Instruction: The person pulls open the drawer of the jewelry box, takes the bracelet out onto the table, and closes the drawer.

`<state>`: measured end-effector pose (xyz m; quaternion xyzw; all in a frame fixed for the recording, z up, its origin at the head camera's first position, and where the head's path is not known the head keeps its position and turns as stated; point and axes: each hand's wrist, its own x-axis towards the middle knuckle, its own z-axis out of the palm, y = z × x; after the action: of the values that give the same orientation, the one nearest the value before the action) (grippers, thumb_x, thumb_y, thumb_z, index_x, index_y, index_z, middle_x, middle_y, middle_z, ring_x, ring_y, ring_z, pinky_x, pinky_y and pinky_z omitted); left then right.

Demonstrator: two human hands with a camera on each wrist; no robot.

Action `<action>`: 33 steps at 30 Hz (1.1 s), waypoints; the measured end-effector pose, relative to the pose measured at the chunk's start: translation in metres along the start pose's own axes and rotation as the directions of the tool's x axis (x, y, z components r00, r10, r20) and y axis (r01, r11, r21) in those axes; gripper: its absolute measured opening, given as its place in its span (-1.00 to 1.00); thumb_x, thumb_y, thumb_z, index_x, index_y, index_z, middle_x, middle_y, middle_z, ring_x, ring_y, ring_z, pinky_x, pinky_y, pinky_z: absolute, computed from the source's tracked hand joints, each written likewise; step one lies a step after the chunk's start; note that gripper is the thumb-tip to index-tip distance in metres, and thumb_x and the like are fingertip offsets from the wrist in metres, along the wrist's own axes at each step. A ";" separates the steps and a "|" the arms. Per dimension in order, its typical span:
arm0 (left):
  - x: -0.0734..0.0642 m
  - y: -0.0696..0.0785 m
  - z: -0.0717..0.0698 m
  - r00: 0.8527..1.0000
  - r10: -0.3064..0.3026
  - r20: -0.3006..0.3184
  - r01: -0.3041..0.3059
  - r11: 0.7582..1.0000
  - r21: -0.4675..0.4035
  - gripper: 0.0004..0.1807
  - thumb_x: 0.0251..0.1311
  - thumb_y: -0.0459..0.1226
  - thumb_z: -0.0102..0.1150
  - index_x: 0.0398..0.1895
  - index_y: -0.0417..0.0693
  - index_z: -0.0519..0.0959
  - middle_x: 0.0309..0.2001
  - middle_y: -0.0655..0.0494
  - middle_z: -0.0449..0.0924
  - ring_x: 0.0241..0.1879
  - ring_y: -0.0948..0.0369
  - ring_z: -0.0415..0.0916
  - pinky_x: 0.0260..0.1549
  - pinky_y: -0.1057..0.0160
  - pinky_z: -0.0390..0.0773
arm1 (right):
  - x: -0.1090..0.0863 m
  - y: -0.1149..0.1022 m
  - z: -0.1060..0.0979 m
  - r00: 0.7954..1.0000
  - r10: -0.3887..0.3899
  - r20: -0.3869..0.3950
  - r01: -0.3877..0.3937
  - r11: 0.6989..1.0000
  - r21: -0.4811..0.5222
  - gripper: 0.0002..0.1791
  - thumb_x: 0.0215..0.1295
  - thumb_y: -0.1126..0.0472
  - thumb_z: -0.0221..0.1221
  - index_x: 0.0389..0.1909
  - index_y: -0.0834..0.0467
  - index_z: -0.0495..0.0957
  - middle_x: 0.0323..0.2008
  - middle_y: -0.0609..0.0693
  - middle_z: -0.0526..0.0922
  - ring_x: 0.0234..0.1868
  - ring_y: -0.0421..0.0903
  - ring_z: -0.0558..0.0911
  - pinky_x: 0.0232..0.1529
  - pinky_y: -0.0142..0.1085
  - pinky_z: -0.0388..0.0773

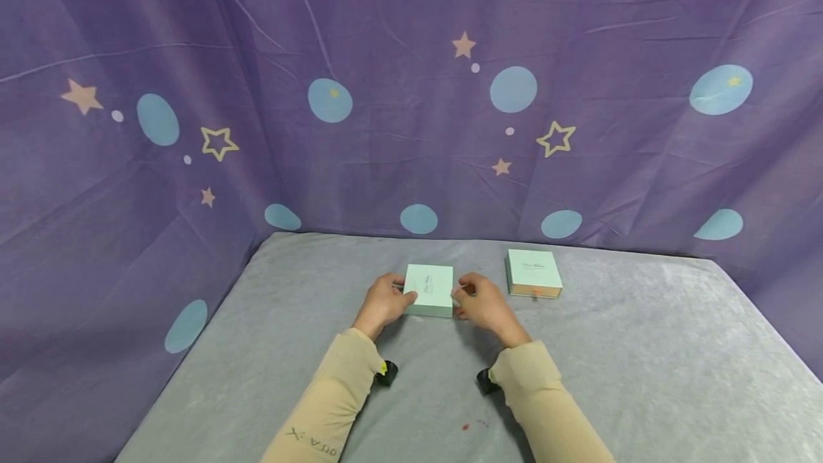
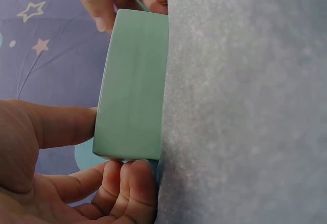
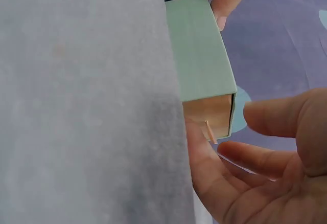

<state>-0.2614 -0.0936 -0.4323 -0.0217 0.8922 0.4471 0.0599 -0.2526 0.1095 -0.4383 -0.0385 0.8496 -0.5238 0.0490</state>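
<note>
A pale green drawer box (image 1: 429, 286) with small dark lettering lies on the grey cloth. My left hand (image 1: 383, 300) grips its left end, the thumb (image 2: 71, 126) on the upper edge and the fingers (image 2: 134, 185) curled against the end. At the other end, the right wrist view shows a peach drawer front (image 3: 210, 112) with a short ribbon pull (image 3: 210, 132). Around that end is my right hand (image 1: 484, 304), its thumb (image 3: 271, 117) apart from the forefinger; a fingertip reaches near the ribbon. Whether another finger touches the drawer front I cannot tell.
A second pale green box (image 1: 534, 268) stands to the right, its peach drawer front and ribbon pull facing the near side. Grey cloth (image 1: 669, 363) covers the table. Behind and at the left hangs a purple curtain (image 1: 386, 163) with stars and dots.
</note>
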 end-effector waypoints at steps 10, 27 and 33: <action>0.000 -0.001 0.001 1.000 -0.013 0.014 0.014 0.999 -0.030 -0.51 0.24 -0.19 0.22 0.17 -0.24 0.43 -0.22 -0.06 0.50 -0.32 0.09 0.46 -0.38 0.13 0.47 | 0.005 0.000 -0.001 0.996 0.091 -0.010 -0.090 0.993 0.071 -0.71 0.41 0.30 0.03 0.04 0.41 0.44 -0.17 0.25 0.54 -0.42 0.01 0.67 -0.39 -0.21 0.63; -0.001 -0.006 0.004 1.000 -0.016 0.009 0.017 0.995 -0.101 -0.53 0.24 -0.18 0.23 0.15 -0.20 0.45 -0.20 -0.07 0.51 -0.27 0.08 0.48 -0.34 0.11 0.49 | 0.012 0.001 0.001 0.991 0.133 -0.008 -0.133 0.991 0.014 -0.82 0.39 0.29 0.05 -0.28 0.32 0.56 -0.45 0.16 0.64 -0.53 -0.08 0.63 -0.48 -0.27 0.61; -0.001 -0.009 0.003 1.000 -0.021 0.007 0.021 0.993 -0.116 -0.53 0.24 -0.17 0.22 0.15 -0.19 0.45 -0.21 -0.06 0.51 -0.30 0.09 0.47 -0.37 0.14 0.48 | 0.012 0.001 0.003 0.992 0.127 -0.006 -0.127 0.992 0.010 -0.81 0.38 0.29 0.05 -0.31 0.33 0.57 -0.46 0.16 0.63 -0.55 -0.09 0.62 -0.48 -0.26 0.61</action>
<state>-0.2595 -0.0961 -0.4412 -0.0332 0.8641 0.4978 0.0658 -0.2646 0.1055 -0.4408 0.0178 0.8478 -0.5240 0.0795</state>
